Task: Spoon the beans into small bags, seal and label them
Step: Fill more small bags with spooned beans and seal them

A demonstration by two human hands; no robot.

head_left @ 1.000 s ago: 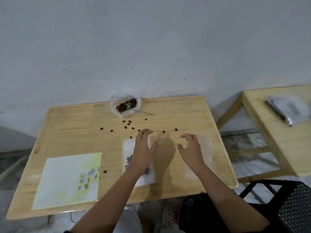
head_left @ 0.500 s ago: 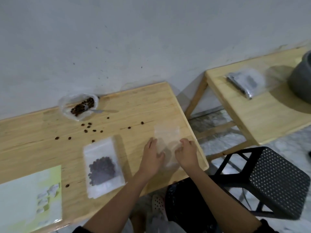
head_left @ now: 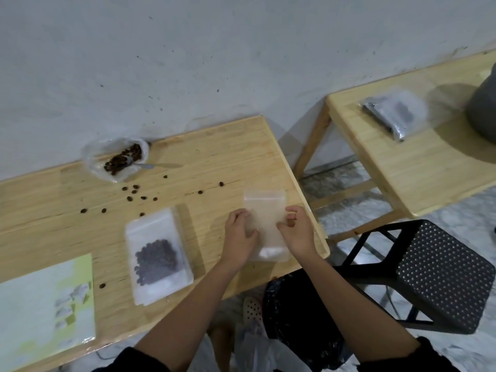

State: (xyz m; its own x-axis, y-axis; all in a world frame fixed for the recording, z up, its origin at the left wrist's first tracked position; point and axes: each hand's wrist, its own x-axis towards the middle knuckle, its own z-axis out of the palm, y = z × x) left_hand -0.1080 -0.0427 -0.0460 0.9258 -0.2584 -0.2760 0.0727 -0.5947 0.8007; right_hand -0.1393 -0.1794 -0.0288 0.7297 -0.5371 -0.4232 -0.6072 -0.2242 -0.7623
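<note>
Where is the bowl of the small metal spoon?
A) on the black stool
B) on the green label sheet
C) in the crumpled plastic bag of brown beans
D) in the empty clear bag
C: the small metal spoon lies with its bowl inside the crumpled clear plastic bag of brown beans, handle out on the wooden table.

Wooden table, filled bag, empty bag, bean pouch, loose beans, label sheet

Showing pale honey wood grain across the tabletop; speckling it dark brown with loose beans; turning frosted white on the filled bag, near-clear on the empty bag; mixing yellow-green and white on the label sheet; dotting the black stool with pale holes.
</note>
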